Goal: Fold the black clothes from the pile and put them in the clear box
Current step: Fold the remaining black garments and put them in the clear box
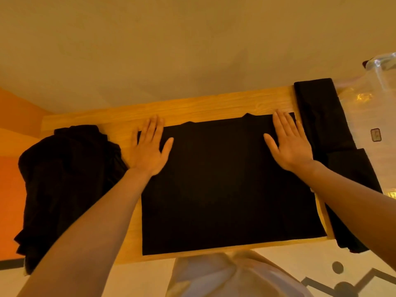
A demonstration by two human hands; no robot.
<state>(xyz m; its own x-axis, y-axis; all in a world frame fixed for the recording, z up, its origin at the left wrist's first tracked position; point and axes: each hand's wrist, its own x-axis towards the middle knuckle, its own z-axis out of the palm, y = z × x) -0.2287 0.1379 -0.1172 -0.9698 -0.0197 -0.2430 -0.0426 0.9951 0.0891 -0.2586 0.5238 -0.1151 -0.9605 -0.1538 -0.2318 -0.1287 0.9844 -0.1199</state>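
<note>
Two flat palms on the cloth, and that tells you the job of the moment: smoothing. The left hand (pixel 150 146) lies spread at the far left corner of the black garment (pixel 231 181), fingers straight and splayed, gripping nothing, its outer fingers spilling off the fabric onto the wooden table (pixel 192 108). The right hand (pixel 289 142) mirrors it at the far right corner, equally open, pressing down rather than pinching. My guess is they sit at the top corners to pin the shoulder line square and push out creases before the next fold; the little bumps along the far edge look like a collar or neckline.

That garment is laid out as a wide rectangle in the middle of the table, near edge almost level with the table's front. To the left slumps the pile of black clothes (pixel 68 181), rumpled and hanging over the table's side, kept close for the next pick. On the right, a long folded black piece (pixel 321 116) runs along the table's end, just beside the clear box (pixel 381 67), which shows only partly at the frame's right edge. Whether anything is already inside it, I cannot tell. This one looks only partway folded, too wide yet for boxing.
</note>
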